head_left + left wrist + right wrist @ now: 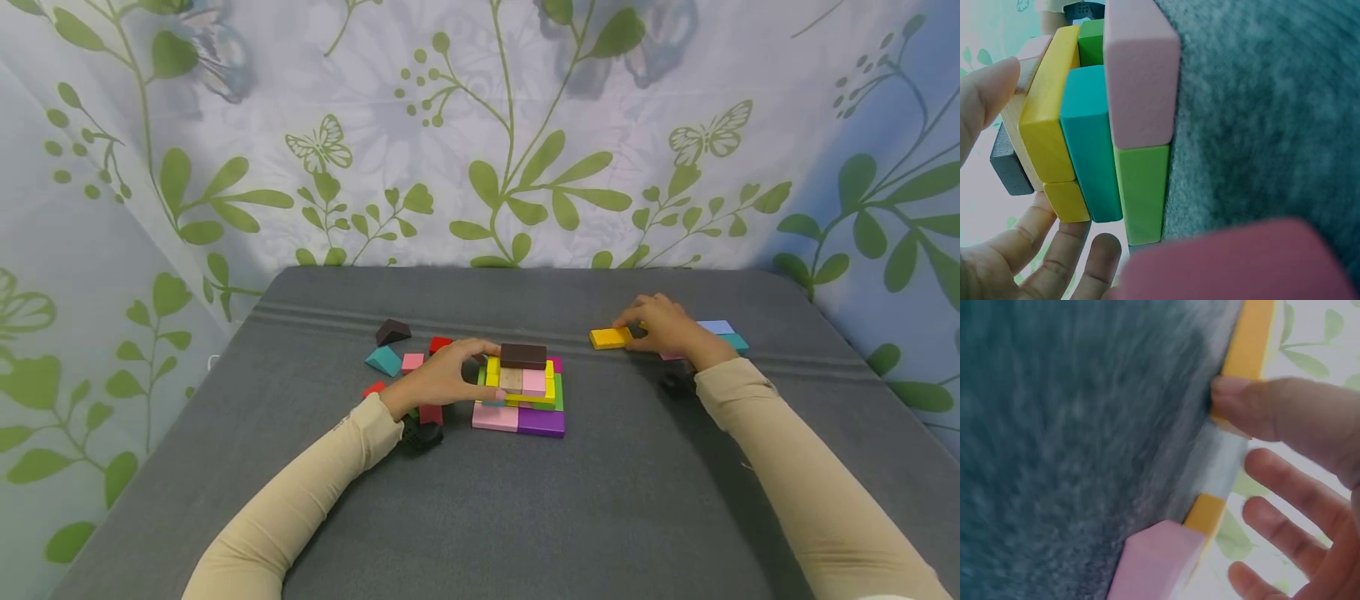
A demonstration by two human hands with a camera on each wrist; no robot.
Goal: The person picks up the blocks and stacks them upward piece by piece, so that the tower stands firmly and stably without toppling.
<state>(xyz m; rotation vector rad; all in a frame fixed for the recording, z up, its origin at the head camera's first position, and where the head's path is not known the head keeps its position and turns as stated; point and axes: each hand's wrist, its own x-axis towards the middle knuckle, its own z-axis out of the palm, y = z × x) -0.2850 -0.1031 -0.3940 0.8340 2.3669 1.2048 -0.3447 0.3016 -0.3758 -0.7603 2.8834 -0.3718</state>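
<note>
A layered stack of wooden blocks [542,423] stands mid-table, with pink and purple at its base and a dark brown block [523,357] on top. My left hand [453,371] reaches round its left side, thumb in front and fingers behind. In the left wrist view, those fingers [1063,256] lie relaxed against the yellow blocks [1050,125], beside a teal block [1088,147]. Farther right, my right hand [663,327] pinches one end of a flat yellow block [609,338]. The right wrist view has the thumb [1260,406] across that end, other fingers spread away from it.
Loose blocks lie left of the stack: a dark triangle [392,332], a teal wedge [385,361], a pink block [412,362] and several red ones, partly behind my left hand. Beyond my right hand are light blue [716,327] and teal [737,342] blocks. A patterned curtain [420,150] hangs behind the table.
</note>
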